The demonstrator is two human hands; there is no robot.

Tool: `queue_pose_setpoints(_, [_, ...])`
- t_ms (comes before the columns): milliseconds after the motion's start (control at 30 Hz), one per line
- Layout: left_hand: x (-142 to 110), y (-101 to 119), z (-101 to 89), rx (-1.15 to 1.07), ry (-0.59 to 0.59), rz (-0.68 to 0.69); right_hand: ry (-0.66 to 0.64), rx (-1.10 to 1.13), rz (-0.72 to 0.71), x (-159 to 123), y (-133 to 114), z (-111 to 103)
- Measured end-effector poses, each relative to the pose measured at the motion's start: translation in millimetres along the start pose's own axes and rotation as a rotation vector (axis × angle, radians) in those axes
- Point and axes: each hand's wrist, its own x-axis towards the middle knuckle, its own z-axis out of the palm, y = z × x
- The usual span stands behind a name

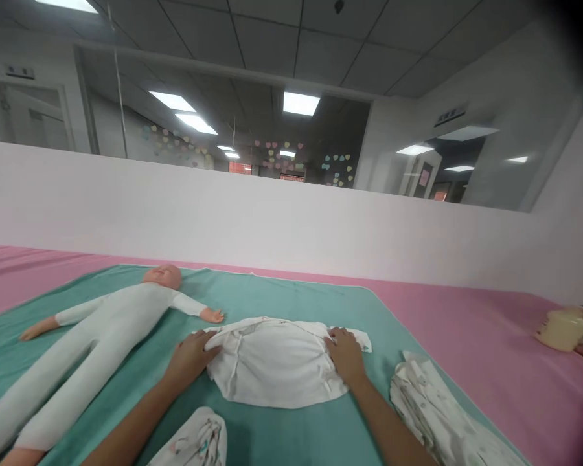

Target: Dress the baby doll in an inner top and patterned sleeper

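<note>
A: And there it was, the white baby shirt [276, 362] lying flat on the green blanket [296, 298], its long axis running crosswise from the left grip [192, 356] to the right grip [344, 353]!
B: Were they pinching it?
A: No pinch at all! Both were spread flat, pressing down on the shirt's side edges.
B: And the doll [92, 336]?
A: Just beyond the left grip, lying aslant, so the left was the nearer one!
</note>
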Motion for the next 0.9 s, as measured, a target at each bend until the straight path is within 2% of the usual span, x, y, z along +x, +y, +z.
queue_pose_setpoints(100, [-1.8,7.7,-4.2,-0.008,0.018,0.032,0.033,0.312,0.128,-5.6,-19.4,7.2])
queue_pose_setpoints(167, [-5.9,17.1,-11.5,-0.156,0.044,0.047,0.006,0.639,0.237,-10.3,-40.1,12.7])
queue_pose_setpoints(267, [-18.9,40.8,-26.7,-0.522,0.05,0.04,-0.192,1.224,0.313,-21.1,-81.3,15.8])
queue_pose_setpoints(367, [-37.3,69.9,-34.1,-0.864,-0.098,0.027,-0.51,1.653,0.204,-38.1,-121.7,8.0])
queue_pose_setpoints(433, [-48.6,85.2,-31.9,-0.954,-0.17,0.093,-0.776,1.741,0.127,-50.6,-139.6,-1.3])
queue_pose_setpoints(500, [-56.8,94.6,-27.4,-0.885,-0.164,0.169,-0.959,1.751,0.095,-60.6,-148.3,-10.2])
queue_pose_setpoints(600, [-63.3,99.2,-22.7,-0.747,-0.123,0.194,-1.088,1.742,0.073,-66.2,-148.3,-15.5])
queue_pose_setpoints(700, [-65.0,98.9,-19.9,-0.716,-0.095,0.164,-1.204,1.672,0.094,-60.4,-138.2,-8.0])
queue_pose_setpoints(800, [-64.1,100.1,-18.4,-0.656,-0.122,0.161,-1.222,1.599,0.221,-47.7,-116.9,5.5])
queue_pose_setpoints(833, [-63.7,101.3,-20.2,-0.64,-0.107,0.15,-1.162,1.597,0.268,-42.9,-107.3,9.2])
queue_pose_setpoints(900, [-63.7,105.0,-31.7,-0.644,0.01,0.087,-0.968,1.626,0.345,-33.9,-85.8,13.6])
